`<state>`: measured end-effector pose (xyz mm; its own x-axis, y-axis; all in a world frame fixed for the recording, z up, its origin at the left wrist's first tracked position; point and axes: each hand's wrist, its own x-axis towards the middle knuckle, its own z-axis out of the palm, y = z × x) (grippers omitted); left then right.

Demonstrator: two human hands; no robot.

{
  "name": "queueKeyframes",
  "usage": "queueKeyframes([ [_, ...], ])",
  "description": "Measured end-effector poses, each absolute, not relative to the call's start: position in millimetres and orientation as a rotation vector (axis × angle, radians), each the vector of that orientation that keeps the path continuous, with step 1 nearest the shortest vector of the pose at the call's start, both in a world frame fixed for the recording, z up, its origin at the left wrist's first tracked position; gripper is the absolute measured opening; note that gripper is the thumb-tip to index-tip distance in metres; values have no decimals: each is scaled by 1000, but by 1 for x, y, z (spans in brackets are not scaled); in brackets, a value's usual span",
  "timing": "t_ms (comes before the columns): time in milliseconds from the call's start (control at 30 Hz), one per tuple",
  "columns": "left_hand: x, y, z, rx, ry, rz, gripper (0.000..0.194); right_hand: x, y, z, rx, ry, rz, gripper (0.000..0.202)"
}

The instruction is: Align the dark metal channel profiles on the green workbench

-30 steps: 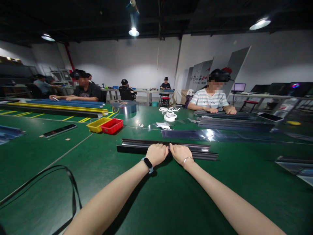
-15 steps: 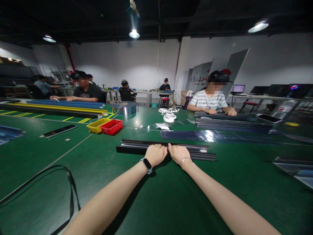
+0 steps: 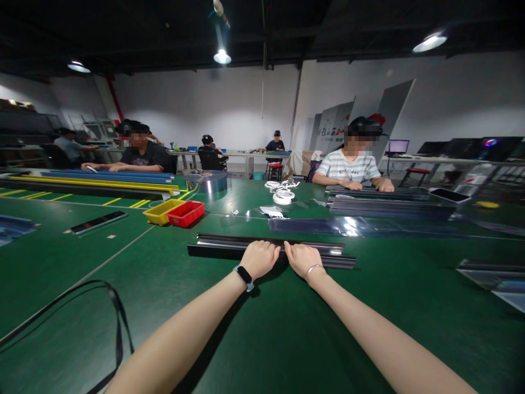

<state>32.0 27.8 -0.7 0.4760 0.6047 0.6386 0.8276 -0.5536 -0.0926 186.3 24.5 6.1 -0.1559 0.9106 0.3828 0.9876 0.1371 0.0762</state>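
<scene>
A long black metal channel rail (image 3: 221, 249) lies crosswise on the green felt-covered worktable (image 3: 287, 328), and both hands sit on its middle, side by side. The left hand (image 3: 261, 258) curls its fingers (image 3: 266, 248) over the top edge of the rail, closed down on it; the right hand (image 3: 302, 258) does the same just beside it, the thumbs nearly touching. Whether the fingertips hook into the channel cannot be told, since they are hidden on the far side. A black wristband (image 3: 245, 274) sits on the left wrist and a thin silver bracelet (image 3: 314, 268) on the right.

The step in hand appears to be gripping or pressing the rail at its centre. The next move seems to call for an even pull or push from both hands so the long piece stays level.

Beyond the fingers lies a clear plastic film sheet (image 3: 348, 225), and further on white tape rolls (image 3: 282, 195). To the left of the fingers stand a red plastic bin (image 3: 186, 213) and a yellow plastic bin (image 3: 163, 211). Near the left elbow a black strap (image 3: 118, 323) loops on the felt. Across the table a person in a striped shirt (image 3: 348, 167) rests both hands on similar dark rails (image 3: 385, 205).
</scene>
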Motion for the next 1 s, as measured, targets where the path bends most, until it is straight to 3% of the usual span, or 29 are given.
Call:
queueKeyframes([
  [467, 34, 26, -1, -2413, -1154, -778, 37, 188, 28, 5, -1871, -2263, -490, 57],
  [767, 33, 28, -3, -2407, -1163, -778, 37, 193, 32, 7, -1797, -2447, -508, 38],
  [1000, 35, 26, -2, -2379, -1188, -773, 37, 190, 30, 4, -1846, -2332, -510, 46],
])
